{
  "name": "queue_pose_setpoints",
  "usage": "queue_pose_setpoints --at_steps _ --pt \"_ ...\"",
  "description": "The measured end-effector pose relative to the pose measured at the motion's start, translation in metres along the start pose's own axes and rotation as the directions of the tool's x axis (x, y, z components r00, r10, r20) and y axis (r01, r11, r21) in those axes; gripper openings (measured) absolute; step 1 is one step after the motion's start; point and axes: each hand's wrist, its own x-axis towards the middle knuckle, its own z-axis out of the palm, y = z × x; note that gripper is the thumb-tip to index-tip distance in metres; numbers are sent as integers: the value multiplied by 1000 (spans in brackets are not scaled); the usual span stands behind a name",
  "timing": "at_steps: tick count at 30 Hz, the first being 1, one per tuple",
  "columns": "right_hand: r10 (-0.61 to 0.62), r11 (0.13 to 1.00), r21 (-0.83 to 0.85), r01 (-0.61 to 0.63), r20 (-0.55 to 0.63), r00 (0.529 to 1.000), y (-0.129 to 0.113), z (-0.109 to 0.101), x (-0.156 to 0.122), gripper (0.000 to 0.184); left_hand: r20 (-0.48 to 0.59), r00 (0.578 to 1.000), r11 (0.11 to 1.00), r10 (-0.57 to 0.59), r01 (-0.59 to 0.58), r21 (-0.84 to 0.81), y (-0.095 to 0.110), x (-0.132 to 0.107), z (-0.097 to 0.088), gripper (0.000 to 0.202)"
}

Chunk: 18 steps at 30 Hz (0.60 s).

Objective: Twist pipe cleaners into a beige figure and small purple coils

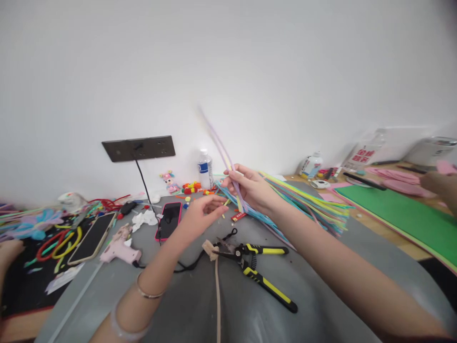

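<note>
Purple and pale yellow pipe cleaners [223,151] stand upright in my right hand [252,186], pinched between thumb and fingers; their upper ends are blurred. My left hand [203,214] hovers just left of them, fingers loosely curled and apart, with nothing visible in it. A bundle of colourful pipe cleaners [314,205] lies behind and right of my right hand. Below the hands, yellow and black pliers [255,257] rest on the grey mat with handles spread. A beige strip with a knotted end [217,281] lies beside their jaws.
Left of my hands lie a pink-edged phone [169,220], a pale pink glue gun [120,250] with a black cable, and another phone [92,238]. A bottle [205,169] stands by the wall. Green sheets [396,207] lie right. Other people's hands show at the left [9,255] and right [442,188] edges.
</note>
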Motion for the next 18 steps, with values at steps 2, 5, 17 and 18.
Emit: queue_pose_setpoints --at_steps 2,5,17,18 --pt "24 998 55 -23 -18 1000 7 5 0 29 35 999 996 -5 8 -93 -3 12 11 32" --pt "42 994 100 -36 -62 997 11 6 -2 31 19 1000 992 -8 10 -129 -6 25 23 34" --pt "33 960 -251 -121 -330 943 -7 -78 -15 21 94 995 991 -38 25 133 10 42 44 24" --pt "64 958 -241 -154 -342 938 -5 -80 -17 19 79 996 981 -44 28 192 10 48 49 23"
